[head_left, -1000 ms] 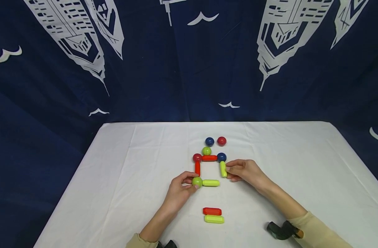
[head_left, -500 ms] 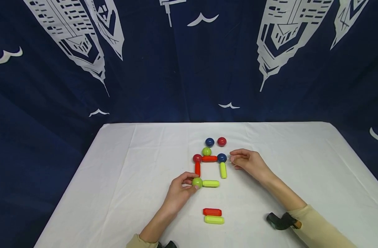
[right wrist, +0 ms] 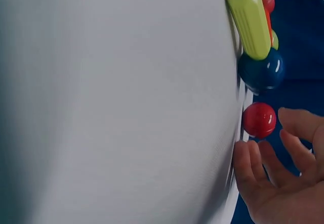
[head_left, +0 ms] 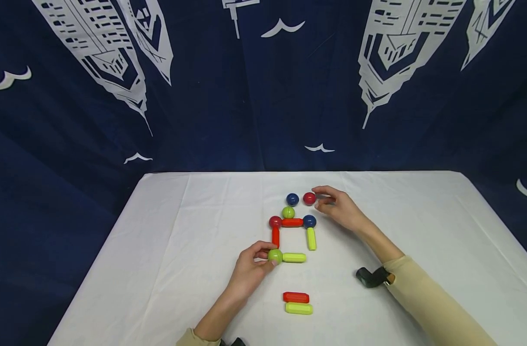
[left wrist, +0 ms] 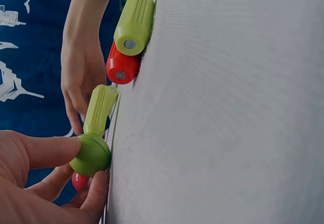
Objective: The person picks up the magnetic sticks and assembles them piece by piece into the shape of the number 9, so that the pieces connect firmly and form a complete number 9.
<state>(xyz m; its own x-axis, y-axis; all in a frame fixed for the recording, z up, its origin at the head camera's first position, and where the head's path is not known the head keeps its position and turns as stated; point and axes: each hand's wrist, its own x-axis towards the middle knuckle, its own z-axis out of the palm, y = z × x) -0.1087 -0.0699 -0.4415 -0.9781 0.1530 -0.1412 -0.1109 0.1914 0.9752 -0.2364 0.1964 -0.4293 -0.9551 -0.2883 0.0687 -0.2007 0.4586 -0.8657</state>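
Note:
In the head view my left hand (head_left: 248, 269) pinches a green ball (head_left: 275, 256) between thumb and fingers. From that ball a yellow-green magnetic rod (head_left: 294, 258) points right and a red rod (head_left: 275, 236) runs back to a red ball (head_left: 275, 221). Another red rod (head_left: 292, 222) joins this ball to a blue ball (head_left: 309, 221), which has a yellow-green rod (head_left: 311, 239) pointing toward me. My right hand (head_left: 340, 209) is at the right of a loose red ball (head_left: 309, 198). In the right wrist view its fingers spread apart beside that red ball (right wrist: 259, 120).
A loose blue ball (head_left: 292, 199) lies left of the loose red one. A second green ball (head_left: 288, 212) sits against the back of the cross rod. Nearer me, a red rod (head_left: 295, 297) and a yellow-green rod (head_left: 299, 308) lie side by side on the white tablecloth (head_left: 194, 288).
My right hand has left the yellow-green rod below the blue ball and moved back to the loose red ball. My left hand stays on the green ball.

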